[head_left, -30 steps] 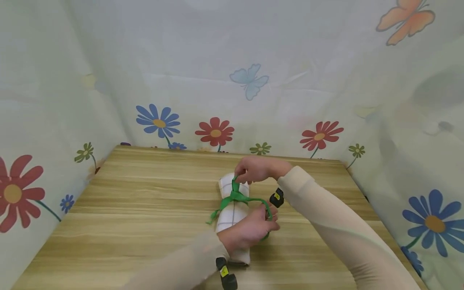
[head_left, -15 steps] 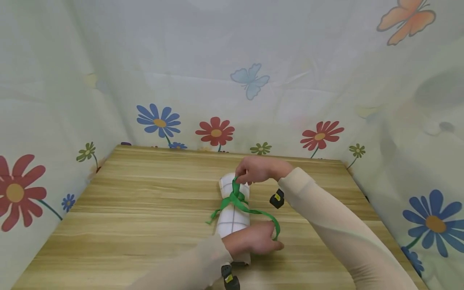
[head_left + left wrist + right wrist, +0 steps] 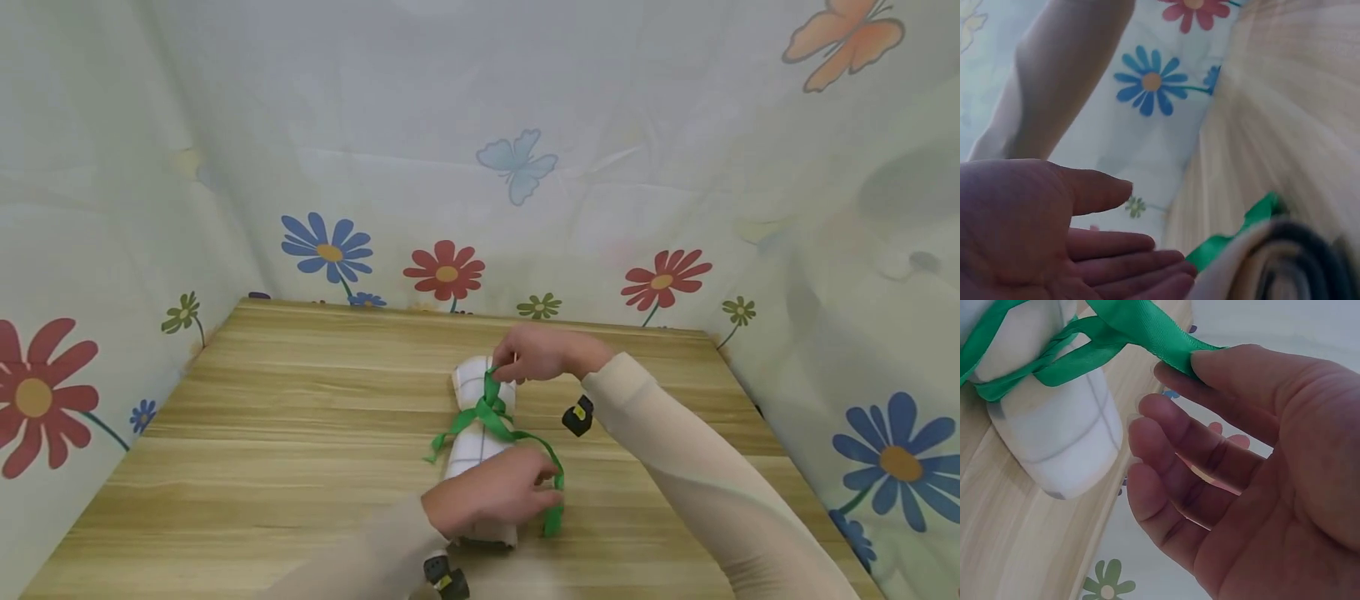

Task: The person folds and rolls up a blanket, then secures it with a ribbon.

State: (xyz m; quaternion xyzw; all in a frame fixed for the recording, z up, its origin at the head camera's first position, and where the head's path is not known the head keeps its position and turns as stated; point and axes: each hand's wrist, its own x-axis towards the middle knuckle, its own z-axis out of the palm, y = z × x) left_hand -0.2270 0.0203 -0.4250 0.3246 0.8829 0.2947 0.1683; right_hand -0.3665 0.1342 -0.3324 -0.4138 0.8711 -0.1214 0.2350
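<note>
A rolled white cloth (image 3: 471,447) with thin grey lines lies lengthwise on the wooden table. Around its middle runs a green ribbon (image 3: 487,410), crossed or knotted on top. My right hand (image 3: 536,352) pinches one upright part of the ribbon between thumb and forefinger, its other fingers loosely bent beside the roll in the right wrist view. My left hand (image 3: 498,490) is over the near half of the roll, fingers extended and thumb apart, with the ribbon's long tail (image 3: 553,521) hanging right at its fingertips. A shorter ribbon end (image 3: 437,448) lies to the left.
The wooden table top (image 3: 300,417) spreads around the roll. Behind and beside it hangs a pale curtain (image 3: 360,108) printed with flowers and butterflies. A black wrist camera (image 3: 578,416) sits by the right sleeve, and another black camera (image 3: 446,577) by the left sleeve.
My left hand has moved from the right side of the roll toward me and left, and the long ribbon tail now hangs lower. The right hand keeps its pinch, barely moving.
</note>
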